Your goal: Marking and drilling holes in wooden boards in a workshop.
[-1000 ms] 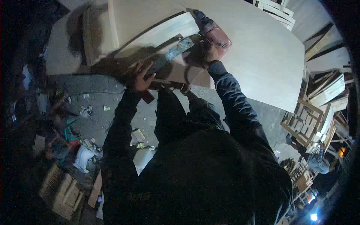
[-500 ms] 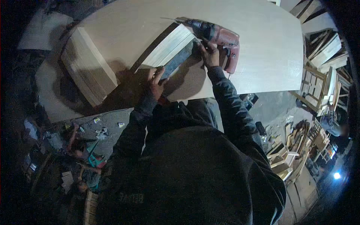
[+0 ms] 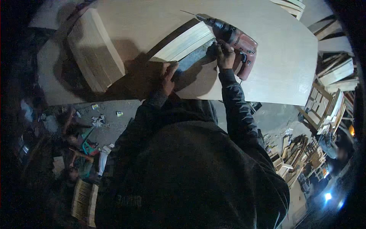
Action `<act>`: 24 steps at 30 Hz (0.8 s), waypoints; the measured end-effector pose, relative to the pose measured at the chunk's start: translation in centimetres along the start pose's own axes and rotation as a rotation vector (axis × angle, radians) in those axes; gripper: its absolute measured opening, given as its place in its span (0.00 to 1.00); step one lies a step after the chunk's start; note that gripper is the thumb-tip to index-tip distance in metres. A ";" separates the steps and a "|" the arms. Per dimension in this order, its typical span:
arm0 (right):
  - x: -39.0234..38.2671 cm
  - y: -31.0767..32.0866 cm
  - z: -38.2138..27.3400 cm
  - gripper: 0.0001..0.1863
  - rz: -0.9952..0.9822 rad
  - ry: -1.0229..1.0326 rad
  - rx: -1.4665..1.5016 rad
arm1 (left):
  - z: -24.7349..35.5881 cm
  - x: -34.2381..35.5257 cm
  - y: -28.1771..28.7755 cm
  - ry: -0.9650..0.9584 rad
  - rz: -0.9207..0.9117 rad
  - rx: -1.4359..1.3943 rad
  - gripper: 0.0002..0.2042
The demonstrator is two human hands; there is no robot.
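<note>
A short bundle of pale wooden strips [image 3: 185,42] lies on the table, with a blue-grey face [image 3: 195,59] along its near side. My left hand [image 3: 168,76] has its fingers bent around the bundle's left end. At the right end my right hand [image 3: 225,57] grips with thumb and fingers, its fingertips partly in shadow. Just beyond and right of that hand rests a red power drill [image 3: 246,45] with a black front; its long thin bit points to the far left. The right hand is close beside the drill's body.
A larger stack of wooden boards [image 3: 95,53] sits at the table's left. The wide pale tabletop [image 3: 282,57] ends close before my body. Wood offcuts [image 3: 293,152] and frames [image 3: 318,103] crowd the floor at right. Another person [image 3: 82,152] is low at the left, in shadow.
The whole view has shifted, so the tabletop things appear farther right or higher. Both hands remain at the two ends of the wooden bundle, and the drill still lies beside it.
</note>
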State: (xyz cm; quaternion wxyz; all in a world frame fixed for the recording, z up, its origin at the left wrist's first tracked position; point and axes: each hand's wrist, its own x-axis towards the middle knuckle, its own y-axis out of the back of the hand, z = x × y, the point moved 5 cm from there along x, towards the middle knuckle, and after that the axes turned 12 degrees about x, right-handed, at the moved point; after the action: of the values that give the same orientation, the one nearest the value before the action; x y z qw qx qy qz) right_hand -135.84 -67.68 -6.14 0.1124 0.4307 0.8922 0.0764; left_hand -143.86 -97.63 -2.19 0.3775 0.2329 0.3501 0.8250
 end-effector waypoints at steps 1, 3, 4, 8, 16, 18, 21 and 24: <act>0.0 0.1 -0.6 0.15 0.023 0.092 0.098 | -0.1 0.0 0.1 0.010 0.004 0.007 0.42; -0.1 0.1 -1.2 0.14 0.025 0.164 0.110 | -0.3 -0.2 -0.4 0.111 -0.103 0.033 0.41; 0.0 0.0 -1.2 0.14 0.033 0.123 0.110 | -0.2 -0.2 -0.4 0.109 -0.136 0.022 0.41; 0.1 0.0 -1.9 0.13 0.059 0.107 0.004 | -0.1 -0.4 -0.6 0.217 -0.111 0.177 0.42; 0.5 0.0 -2.0 0.10 0.014 0.136 -0.159 | -1.6 0.0 -1.2 0.147 -0.030 0.045 0.28; 0.6 0.0 -1.2 0.11 0.027 -0.125 -0.079 | -2.4 -0.1 -1.6 0.172 -0.039 -0.166 0.37; 1.2 -0.6 -3.2 0.15 0.034 -0.063 -0.209 | -3.2 0.0 -0.8 0.133 0.012 0.069 0.31; 2.9 -2.3 -5.7 0.15 -0.011 0.100 -0.129 | -4.2 1.6 0.5 0.101 0.073 0.133 0.27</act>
State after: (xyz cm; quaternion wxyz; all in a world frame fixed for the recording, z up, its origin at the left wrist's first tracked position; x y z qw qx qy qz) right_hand -140.85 -67.06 -1.62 0.0956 0.4131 0.8924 0.1547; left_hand -147.77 -98.27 -4.35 0.3127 0.2281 0.4142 0.8238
